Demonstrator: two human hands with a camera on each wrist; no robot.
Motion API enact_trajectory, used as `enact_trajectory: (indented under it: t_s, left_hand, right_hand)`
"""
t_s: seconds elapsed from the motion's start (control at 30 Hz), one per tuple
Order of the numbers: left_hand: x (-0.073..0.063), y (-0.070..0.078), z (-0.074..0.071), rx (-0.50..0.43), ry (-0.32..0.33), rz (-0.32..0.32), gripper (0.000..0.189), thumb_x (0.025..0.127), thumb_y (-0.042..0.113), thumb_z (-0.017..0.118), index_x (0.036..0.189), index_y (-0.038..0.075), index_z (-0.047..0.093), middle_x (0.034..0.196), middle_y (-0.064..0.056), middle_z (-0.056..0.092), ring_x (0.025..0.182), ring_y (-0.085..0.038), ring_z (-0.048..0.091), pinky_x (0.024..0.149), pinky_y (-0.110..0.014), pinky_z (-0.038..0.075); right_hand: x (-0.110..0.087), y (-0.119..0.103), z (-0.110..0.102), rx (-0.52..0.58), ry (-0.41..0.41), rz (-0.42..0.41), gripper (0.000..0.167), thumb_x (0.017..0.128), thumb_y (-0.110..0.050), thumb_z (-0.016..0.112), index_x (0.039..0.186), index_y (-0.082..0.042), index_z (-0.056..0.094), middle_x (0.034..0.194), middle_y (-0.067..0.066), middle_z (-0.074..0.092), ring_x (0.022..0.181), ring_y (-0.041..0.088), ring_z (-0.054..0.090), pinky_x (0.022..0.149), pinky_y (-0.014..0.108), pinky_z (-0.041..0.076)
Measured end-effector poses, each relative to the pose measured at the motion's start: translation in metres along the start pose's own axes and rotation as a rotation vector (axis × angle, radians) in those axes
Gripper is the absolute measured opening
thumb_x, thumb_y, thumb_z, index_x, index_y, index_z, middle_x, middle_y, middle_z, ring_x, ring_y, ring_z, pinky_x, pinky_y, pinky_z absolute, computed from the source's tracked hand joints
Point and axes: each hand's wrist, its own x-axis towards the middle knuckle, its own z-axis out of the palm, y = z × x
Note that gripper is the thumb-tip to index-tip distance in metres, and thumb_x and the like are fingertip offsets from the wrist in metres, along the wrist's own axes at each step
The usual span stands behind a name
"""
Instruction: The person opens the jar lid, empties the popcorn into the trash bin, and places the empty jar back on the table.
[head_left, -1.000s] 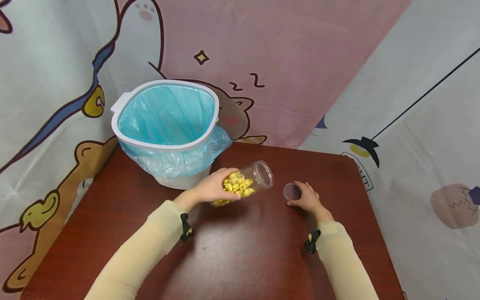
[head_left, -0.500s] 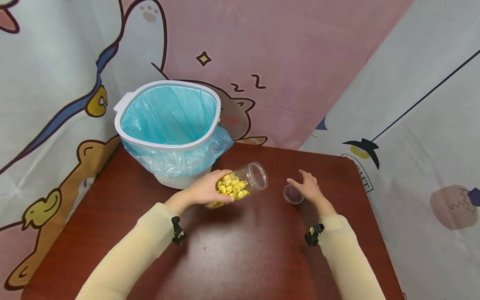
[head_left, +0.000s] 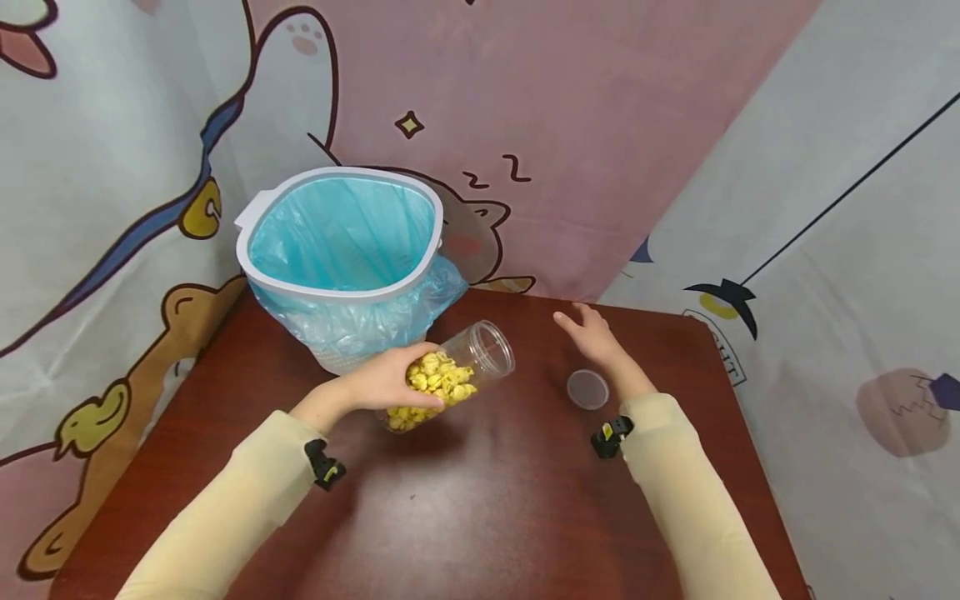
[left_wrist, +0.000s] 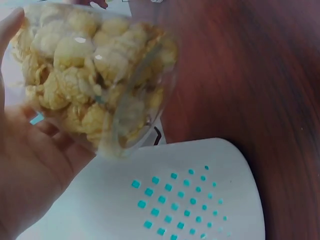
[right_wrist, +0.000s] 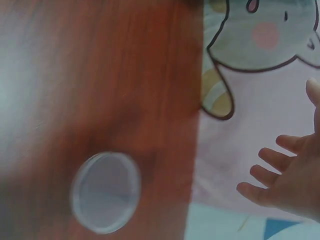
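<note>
A clear plastic jar (head_left: pixel 465 350) partly filled with yellow popcorn (head_left: pixel 442 379) is gripped by my left hand (head_left: pixel 382 381). It leans on its side, with the uncapped mouth pointing up and to the right. Popcorn (left_wrist: pixel 80 65) fills the jar's base end in the left wrist view, with the fingers wrapped behind it. My right hand (head_left: pixel 596 337) holds nothing, its fingers spread above the table. The round transparent lid (head_left: pixel 588 389) lies flat on the table just below that hand; the right wrist view has the lid (right_wrist: pixel 106 193) well apart from the fingers.
A white bin (head_left: pixel 337 293) lined with a blue plastic bag (head_left: pixel 345 229) stands at the back left, close behind the jar. The dark red-brown table (head_left: pixel 480 517) meets a cartoon-printed curtain (head_left: pixel 585 150) at its back and right edges.
My right hand has let go of the lid, leaving it on the table, and moved up and left. My left hand has carried the jar to the left and slightly nearer.
</note>
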Motion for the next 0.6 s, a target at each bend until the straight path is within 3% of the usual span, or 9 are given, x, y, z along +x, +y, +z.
enact_trajectory:
  t_s: [0.33,0.6]
  left_hand:
    - [-0.022,0.001,-0.01,0.011,-0.04,0.054,0.071,0.072,0.047,0.075,0.13,0.015,0.05,0.107,0.002,0.062,0.094,-0.011,0.058,0.081,-0.029,0.048]
    - [-0.041,0.012,-0.034,0.063,-0.053,0.046,0.076,0.075,0.047,0.073,0.134,0.008,0.046,0.113,-0.004,0.062,0.097,-0.013,0.059,0.082,-0.031,0.049]
  right_hand:
    - [0.011,-0.068,-0.009,0.042,-0.009,-0.124,0.072,0.097,-0.048,0.037,0.147,0.001,0.019,0.15,0.024,0.026,0.137,0.038,0.029,0.111,0.05,0.025]
    - [0.008,-0.105,-0.011,0.112,-0.042,-0.167,0.071,0.097,-0.048,0.038,0.148,-0.003,0.02,0.15,0.02,0.028,0.136,0.035,0.032,0.11,0.048,0.029]
